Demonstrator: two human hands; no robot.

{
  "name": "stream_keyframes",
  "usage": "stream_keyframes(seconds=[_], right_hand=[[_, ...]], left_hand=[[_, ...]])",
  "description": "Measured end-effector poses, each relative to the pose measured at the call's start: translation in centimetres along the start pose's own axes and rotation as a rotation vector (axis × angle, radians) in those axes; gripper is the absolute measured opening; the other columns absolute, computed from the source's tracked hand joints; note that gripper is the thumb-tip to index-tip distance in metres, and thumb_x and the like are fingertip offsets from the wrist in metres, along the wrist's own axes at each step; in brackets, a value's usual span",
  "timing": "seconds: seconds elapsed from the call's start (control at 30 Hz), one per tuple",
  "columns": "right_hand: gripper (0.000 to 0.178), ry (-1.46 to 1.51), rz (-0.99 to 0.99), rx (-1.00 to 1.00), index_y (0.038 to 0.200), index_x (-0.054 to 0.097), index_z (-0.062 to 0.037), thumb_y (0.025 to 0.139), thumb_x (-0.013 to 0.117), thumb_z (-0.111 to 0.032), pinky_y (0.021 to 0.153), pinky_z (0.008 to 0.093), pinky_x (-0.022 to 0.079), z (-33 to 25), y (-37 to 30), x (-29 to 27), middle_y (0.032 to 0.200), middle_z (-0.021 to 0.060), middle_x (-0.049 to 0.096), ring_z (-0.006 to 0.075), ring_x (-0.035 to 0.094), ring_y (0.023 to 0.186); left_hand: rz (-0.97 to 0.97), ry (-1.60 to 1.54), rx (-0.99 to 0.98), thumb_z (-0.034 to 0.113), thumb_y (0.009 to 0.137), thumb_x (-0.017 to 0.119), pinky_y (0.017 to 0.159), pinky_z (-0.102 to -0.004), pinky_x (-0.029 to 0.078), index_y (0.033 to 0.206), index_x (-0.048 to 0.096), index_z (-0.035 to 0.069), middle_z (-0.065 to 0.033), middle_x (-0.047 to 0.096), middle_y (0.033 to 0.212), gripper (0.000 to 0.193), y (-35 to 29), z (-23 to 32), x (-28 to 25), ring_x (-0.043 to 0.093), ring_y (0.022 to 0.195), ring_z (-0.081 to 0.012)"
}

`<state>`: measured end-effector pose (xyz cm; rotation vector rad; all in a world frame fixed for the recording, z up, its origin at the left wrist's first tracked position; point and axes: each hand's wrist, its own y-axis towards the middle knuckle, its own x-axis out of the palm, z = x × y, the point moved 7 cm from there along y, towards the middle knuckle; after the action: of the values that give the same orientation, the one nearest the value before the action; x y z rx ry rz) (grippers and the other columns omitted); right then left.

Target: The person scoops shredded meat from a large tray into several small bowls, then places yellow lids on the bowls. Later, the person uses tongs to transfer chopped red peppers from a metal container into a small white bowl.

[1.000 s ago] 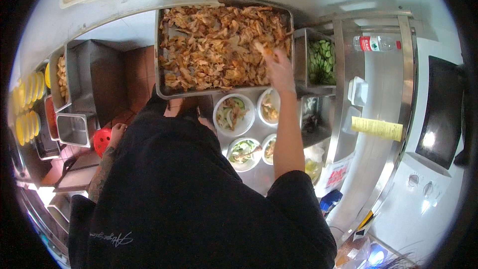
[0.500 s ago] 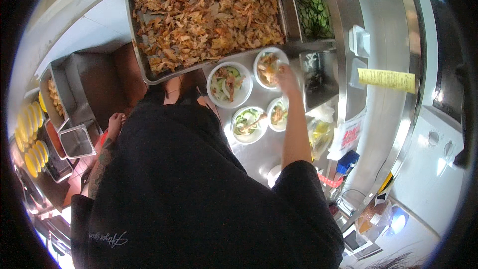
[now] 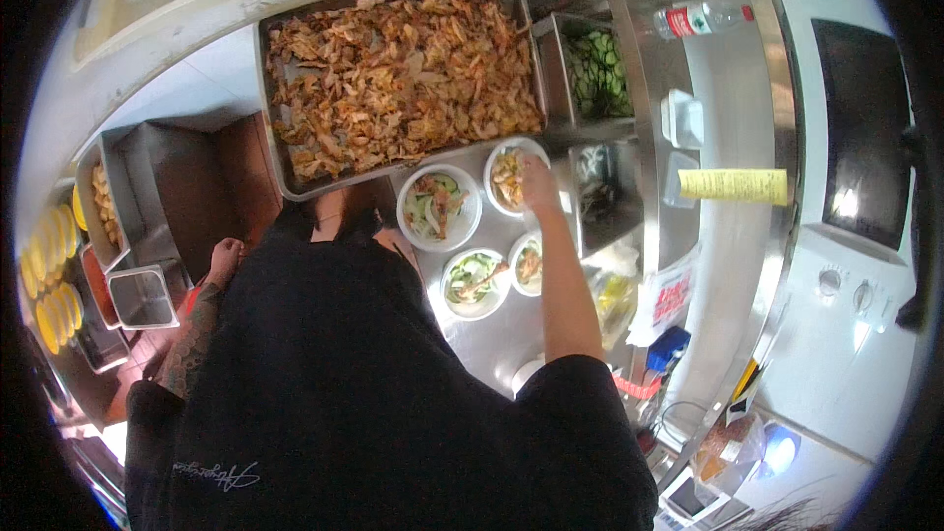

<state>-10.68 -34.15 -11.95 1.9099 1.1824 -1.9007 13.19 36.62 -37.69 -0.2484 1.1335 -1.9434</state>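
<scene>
My right hand is at the far right white bowl, fingers down at the shredded browned meat in it. Those fingers are blurred and partly hidden, so whether they grip any meat is unclear. To its left stands a larger white bowl of sliced cucumber, pale strips and meat. Nearer are a bowl of cucumber and meat and a smaller bowl, partly covered by my right forearm. My left hand hangs beside my body, fingers curled closed, with nothing visible in them.
A large metal tray of shredded meat lies beyond the bowls. Right of it are a container of sliced cucumber and a dark metal container. A steel shelf runs along the right. Yellow-rimmed stacked dishes and a metal pan stand left.
My view has shifted, so the tray and bowls sit lower and slightly left in the picture. My right hand stays at the same bowl. My left hand remains closed by my side.
</scene>
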Motion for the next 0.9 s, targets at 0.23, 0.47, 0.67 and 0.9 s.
stream_keyframes(seconds=[0.23,0.47,0.67,0.9], right_hand=[[0.045,-0.171,-0.276,0.062,0.139,0.057,-0.0134,0.098,0.047,-0.027,0.104,0.0484,0.046,-4.7,-2.3,-3.1,0.134,0.0256,0.059,0.041,0.059,0.122],[0.032,-0.169,-0.114,-0.276,0.121,0.065,-0.0007,0.097,0.051,-0.016,0.095,0.0467,0.054,-20.1,4.6,-6.7,0.119,0.0243,0.067,0.0387,0.067,0.108],[0.036,-0.298,0.047,-0.492,0.126,0.062,-0.0014,0.09,0.06,-0.001,0.102,0.0457,0.053,-28.8,9.5,-2.0,0.125,0.0219,0.064,0.0358,0.065,0.112],[0.041,0.208,-0.188,-0.308,0.141,0.055,-0.0073,0.101,0.054,-0.018,0.091,0.0448,0.051,-24.6,10.3,-3.2,0.111,0.014,0.067,0.0275,0.066,0.098]], left_hand=[[0.055,-0.219,0.055,0.021,0.099,0.058,0.055,-0.0282,0.045,0.091,0.065,0.002,-0.0036,0.063,0.076,0.021,0.7,-4.8,0.2,0.057,0.062,-0.0125],[0.165,-0.077,0.073,0.023,0.098,0.06,0.06,-0.028,0.049,0.095,0.067,0.002,-0.0044,0.067,0.079,0.022,-2.7,-7.8,-1.4,0.062,0.067,-0.0139],[0.209,-0.093,0.013,0.024,0.097,0.061,0.064,-0.0282,0.051,0.097,0.068,0.004,-0.0041,0.068,0.081,0.022,-6.5,-7.1,-2.0,0.063,0.07,-0.0136],[0.255,-0.094,0.041,0.025,0.096,0.06,0.071,-0.0302,0.052,0.099,0.071,0.002,-0.0052,0.069,0.084,0.026,-6.7,-11.2,-1.2,0.065,0.079,-0.0149]])
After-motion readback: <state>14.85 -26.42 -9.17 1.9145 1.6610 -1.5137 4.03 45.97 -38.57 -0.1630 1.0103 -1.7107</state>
